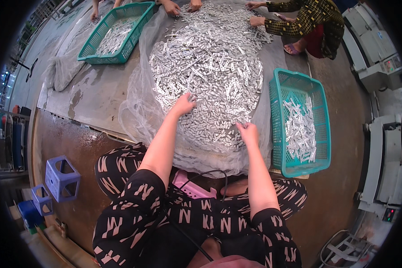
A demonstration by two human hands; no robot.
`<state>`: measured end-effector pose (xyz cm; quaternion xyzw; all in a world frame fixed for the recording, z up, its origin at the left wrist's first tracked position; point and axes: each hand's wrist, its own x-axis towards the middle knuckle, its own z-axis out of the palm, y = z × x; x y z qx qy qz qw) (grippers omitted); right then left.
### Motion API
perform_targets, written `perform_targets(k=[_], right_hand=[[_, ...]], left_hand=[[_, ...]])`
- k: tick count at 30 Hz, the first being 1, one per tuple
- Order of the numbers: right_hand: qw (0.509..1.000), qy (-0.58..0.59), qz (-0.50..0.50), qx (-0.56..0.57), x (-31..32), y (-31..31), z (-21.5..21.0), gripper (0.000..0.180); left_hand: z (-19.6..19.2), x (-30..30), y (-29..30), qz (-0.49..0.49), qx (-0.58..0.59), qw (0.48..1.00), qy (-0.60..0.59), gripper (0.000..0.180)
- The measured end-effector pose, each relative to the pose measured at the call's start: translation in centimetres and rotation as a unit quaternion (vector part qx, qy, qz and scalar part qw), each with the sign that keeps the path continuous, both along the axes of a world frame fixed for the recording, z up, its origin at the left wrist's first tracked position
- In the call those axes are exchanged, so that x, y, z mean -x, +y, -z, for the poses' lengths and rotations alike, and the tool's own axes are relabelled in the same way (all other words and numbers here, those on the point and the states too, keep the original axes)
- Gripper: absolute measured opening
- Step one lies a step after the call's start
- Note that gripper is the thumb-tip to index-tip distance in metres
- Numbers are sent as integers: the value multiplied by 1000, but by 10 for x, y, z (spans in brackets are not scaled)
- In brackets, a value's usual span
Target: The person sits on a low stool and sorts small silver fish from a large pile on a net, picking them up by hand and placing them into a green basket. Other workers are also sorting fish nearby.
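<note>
left hand (183, 104) and right hand (248, 132), fingers curled, grip unclear, on metal pieces (210, 71) (teal basket (277, 134) just right).

Basket (278, 134) right of metal-parts pile (207, 76)

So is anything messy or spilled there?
Nothing looks spilled. The small metal pieces lie heaped on clear sheeting, and more sit inside both green baskets. Wet-looking patches mark the board at left.
</note>
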<state>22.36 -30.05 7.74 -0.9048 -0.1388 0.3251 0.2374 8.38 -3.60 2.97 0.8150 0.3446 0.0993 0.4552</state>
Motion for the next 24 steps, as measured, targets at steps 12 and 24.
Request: perform_targets(k=[12,24], right_hand=[[995,-86,-42,31,-3,-30,21,40],[950,-88,-277,117,33,-18,-17,33]], left_hand=[[-22,-14,-29,66,152,986,-22,32],[-20,-33,-114,286,-257,895,228,22]])
